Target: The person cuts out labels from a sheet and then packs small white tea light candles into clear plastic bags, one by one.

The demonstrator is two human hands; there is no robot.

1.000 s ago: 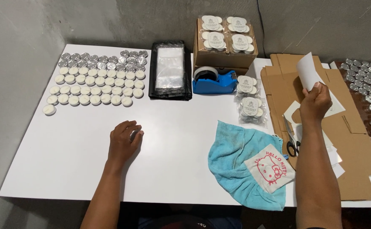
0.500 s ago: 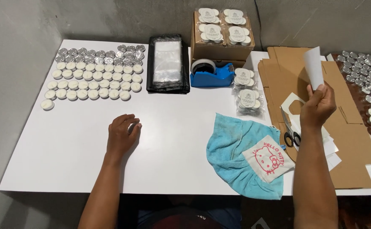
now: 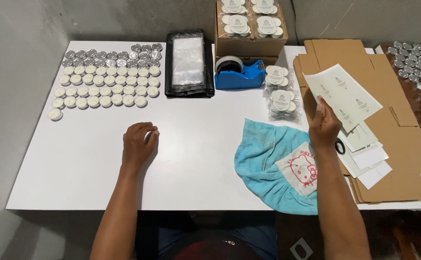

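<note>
Blue towel (image 3: 268, 163), blue tape dispenser (image 3: 239, 77), white table (image 3: 196, 159), brown cardboard (image 3: 398, 139).

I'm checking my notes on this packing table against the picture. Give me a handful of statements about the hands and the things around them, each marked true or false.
1. The right hand holds a white sheet of paper. True.
2. The left hand grips the tape dispenser. False: it rests on the bare white table, apart from the dispenser.
3. The blue towel lies between the two hands, nearer the right one. True.
4. The white candles are heaped in a loose pile. False: they stand in neat rows at the far left of the table.
5. The flattened cardboard lies at the right, under the loose papers. True.
</note>
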